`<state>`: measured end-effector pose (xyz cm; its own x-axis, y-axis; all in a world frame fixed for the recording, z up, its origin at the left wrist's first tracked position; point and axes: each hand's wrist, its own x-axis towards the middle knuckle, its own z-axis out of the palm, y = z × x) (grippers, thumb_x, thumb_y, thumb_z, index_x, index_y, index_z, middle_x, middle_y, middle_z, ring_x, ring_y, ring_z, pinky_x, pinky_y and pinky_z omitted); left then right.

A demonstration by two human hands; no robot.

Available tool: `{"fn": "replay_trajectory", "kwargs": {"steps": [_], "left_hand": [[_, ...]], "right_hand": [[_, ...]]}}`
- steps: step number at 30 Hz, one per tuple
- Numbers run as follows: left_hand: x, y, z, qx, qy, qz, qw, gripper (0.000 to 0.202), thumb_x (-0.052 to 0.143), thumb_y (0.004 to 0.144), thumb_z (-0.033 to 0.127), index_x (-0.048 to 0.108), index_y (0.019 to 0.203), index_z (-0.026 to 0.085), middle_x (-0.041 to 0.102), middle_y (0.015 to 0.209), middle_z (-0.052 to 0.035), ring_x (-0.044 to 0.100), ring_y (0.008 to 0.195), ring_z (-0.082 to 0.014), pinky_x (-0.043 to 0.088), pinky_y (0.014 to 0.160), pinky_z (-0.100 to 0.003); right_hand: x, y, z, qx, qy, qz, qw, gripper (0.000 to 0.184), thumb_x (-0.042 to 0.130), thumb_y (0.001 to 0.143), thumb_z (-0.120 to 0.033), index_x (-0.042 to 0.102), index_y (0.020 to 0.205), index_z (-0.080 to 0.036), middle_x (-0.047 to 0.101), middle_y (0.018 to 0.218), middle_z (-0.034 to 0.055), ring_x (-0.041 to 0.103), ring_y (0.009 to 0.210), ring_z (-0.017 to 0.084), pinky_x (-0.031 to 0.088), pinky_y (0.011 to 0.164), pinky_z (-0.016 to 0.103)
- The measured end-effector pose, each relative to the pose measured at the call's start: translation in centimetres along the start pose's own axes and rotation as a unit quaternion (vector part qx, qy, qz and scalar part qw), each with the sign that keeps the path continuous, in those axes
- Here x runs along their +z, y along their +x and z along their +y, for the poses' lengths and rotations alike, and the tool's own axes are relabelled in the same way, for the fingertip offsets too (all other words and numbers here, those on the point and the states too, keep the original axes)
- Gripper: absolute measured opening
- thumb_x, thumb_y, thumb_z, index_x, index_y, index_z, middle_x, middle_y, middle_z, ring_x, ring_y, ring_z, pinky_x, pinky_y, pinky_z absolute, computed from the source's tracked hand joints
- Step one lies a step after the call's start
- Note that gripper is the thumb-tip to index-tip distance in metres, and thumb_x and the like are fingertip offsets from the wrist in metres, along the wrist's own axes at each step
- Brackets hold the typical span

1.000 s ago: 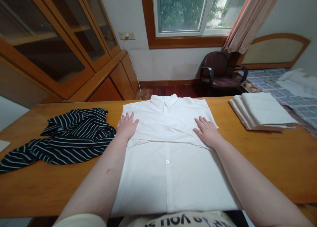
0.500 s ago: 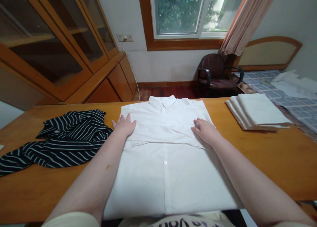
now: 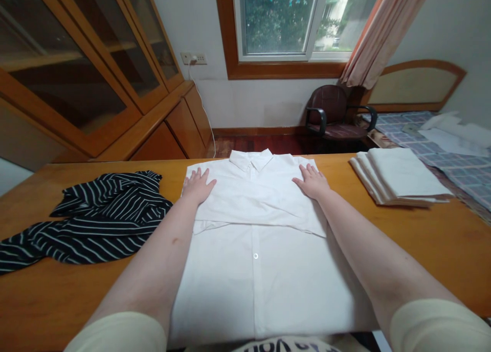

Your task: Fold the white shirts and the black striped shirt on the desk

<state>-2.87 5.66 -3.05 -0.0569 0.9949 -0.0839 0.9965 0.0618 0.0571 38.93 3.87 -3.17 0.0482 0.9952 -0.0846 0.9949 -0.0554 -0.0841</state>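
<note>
A white button-up shirt lies front side up in front of me, its collar toward the far table edge. Its sleeves are folded across the chest. My left hand rests flat on the shirt's upper left side, fingers spread. On the upper right, near the shoulder, my right hand also lies flat with its fingers apart. Neither hand grips the cloth. The shirt's lower end reaches the near table edge by my body.
A crumpled black-and-white striped garment lies left on the wooden table. At the right is a stack of folded white cloth. Beyond stand a glass-door cabinet, an office chair and a bed.
My right hand has slid away from me and slightly inward, up toward the shirt's shoulder. The left hand has shifted a little farther up, its fingers more spread.
</note>
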Motion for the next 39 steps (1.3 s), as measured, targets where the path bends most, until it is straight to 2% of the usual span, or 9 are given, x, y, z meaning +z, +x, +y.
{"fn": "replay_trajectory", "kwargs": {"steps": [7, 11, 14, 16, 19, 24, 30, 35, 39], "left_hand": [[0.1, 0.0, 0.2, -0.008, -0.005, 0.012, 1.000, 0.074, 0.023, 0.088, 0.060, 0.023, 0.148, 0.017, 0.014, 0.155, -0.0111, 0.013, 0.142, -0.0299, 0.014, 0.113, -0.049], [-0.3, 0.0, 0.3, -0.013, -0.001, 0.010, 1.000, 0.077, 0.025, 0.087, 0.062, 0.024, 0.148, 0.014, 0.016, 0.155, -0.0111, 0.015, 0.141, -0.0303, 0.017, 0.112, -0.049], [-0.6, 0.2, 0.0, -0.009, -0.002, 0.016, 1.000, 0.076, 0.028, 0.085, 0.064, 0.030, 0.146, 0.019, 0.023, 0.154, -0.0091, 0.024, 0.138, -0.0316, 0.024, 0.109, -0.049], [-0.7, 0.2, -0.4, -0.007, -0.004, 0.033, 0.999, 0.071, 0.028, 0.085, 0.063, 0.035, 0.143, 0.023, 0.029, 0.152, -0.0069, 0.030, 0.135, -0.0315, 0.027, 0.107, -0.049], [-0.4, 0.3, -0.8, -0.003, -0.009, 0.052, 0.999, 0.067, 0.025, 0.087, 0.060, 0.036, 0.143, 0.024, 0.031, 0.151, -0.0053, 0.030, 0.135, -0.0295, 0.025, 0.108, -0.048], [-0.1, 0.5, -1.1, -0.007, -0.022, 0.037, 0.999, 0.069, 0.024, 0.087, 0.061, 0.031, 0.145, 0.024, 0.023, 0.154, -0.0049, 0.023, 0.139, -0.0280, 0.022, 0.109, -0.048], [-0.4, 0.4, -0.9, -0.010, -0.027, 0.030, 0.999, 0.068, 0.026, 0.088, 0.060, 0.031, 0.145, 0.024, 0.023, 0.154, -0.0050, 0.023, 0.139, -0.0281, 0.021, 0.109, -0.048], [-1.4, 1.3, -1.0, -0.008, -0.023, 0.029, 0.999, 0.054, 0.026, 0.091, 0.048, 0.044, 0.138, 0.026, 0.036, 0.148, -0.0057, 0.034, 0.131, -0.0314, 0.030, 0.103, -0.052], [-1.6, 1.9, -1.5, 0.023, -0.014, 0.071, 0.997, 0.044, 0.030, 0.090, 0.032, 0.054, 0.127, 0.028, 0.050, 0.137, -0.0064, 0.044, 0.122, -0.0301, 0.034, 0.099, -0.049]], "right_hand": [[-0.6, -0.3, -0.2, 0.039, -0.015, -0.022, 0.999, 0.085, 0.018, 0.086, -0.069, 0.017, 0.149, -0.013, 0.017, 0.155, 0.0131, 0.018, 0.140, 0.027, 0.018, 0.110, 0.044], [-1.8, 0.6, -0.9, 0.059, -0.051, -0.017, 0.997, 0.080, 0.020, 0.086, -0.067, 0.022, 0.148, -0.016, 0.034, 0.147, 0.0179, 0.034, 0.131, 0.033, 0.023, 0.104, 0.051], [-2.1, 1.5, -1.0, 0.060, -0.077, 0.003, 0.995, 0.074, 0.021, 0.086, -0.068, 0.032, 0.144, -0.022, 0.043, 0.139, 0.0185, 0.040, 0.124, 0.036, 0.020, 0.103, 0.055], [-1.9, 2.0, -0.7, 0.063, -0.070, 0.013, 0.996, 0.073, 0.021, 0.086, -0.068, 0.034, 0.143, -0.024, 0.040, 0.142, 0.0176, 0.036, 0.128, 0.036, 0.015, 0.105, 0.058], [-1.3, 2.3, 0.1, 0.069, -0.014, 0.002, 0.997, 0.076, 0.018, 0.086, -0.069, 0.026, 0.147, -0.024, 0.025, 0.152, 0.0143, 0.022, 0.137, 0.034, 0.012, 0.107, 0.058], [-1.0, 2.5, 1.0, 0.073, 0.035, 0.003, 0.997, 0.071, 0.019, 0.088, -0.065, 0.027, 0.147, -0.026, 0.022, 0.154, 0.0095, 0.021, 0.139, 0.030, 0.017, 0.109, 0.056], [-2.2, 3.1, 0.9, 0.073, 0.017, 0.026, 0.997, 0.062, 0.025, 0.089, -0.060, 0.044, 0.137, -0.027, 0.043, 0.141, 0.0121, 0.041, 0.124, 0.034, 0.034, 0.098, 0.055], [-2.1, 3.8, 1.5, 0.056, 0.011, 0.051, 0.997, 0.047, 0.028, 0.092, -0.043, 0.055, 0.125, -0.025, 0.054, 0.128, 0.0126, 0.049, 0.114, 0.032, 0.039, 0.092, 0.049], [-0.8, 4.0, 2.5, 0.058, 0.032, 0.094, 0.993, 0.049, 0.031, 0.092, -0.038, 0.046, 0.133, -0.017, 0.047, 0.137, 0.0139, 0.042, 0.123, 0.029, 0.030, 0.103, 0.046]]}}
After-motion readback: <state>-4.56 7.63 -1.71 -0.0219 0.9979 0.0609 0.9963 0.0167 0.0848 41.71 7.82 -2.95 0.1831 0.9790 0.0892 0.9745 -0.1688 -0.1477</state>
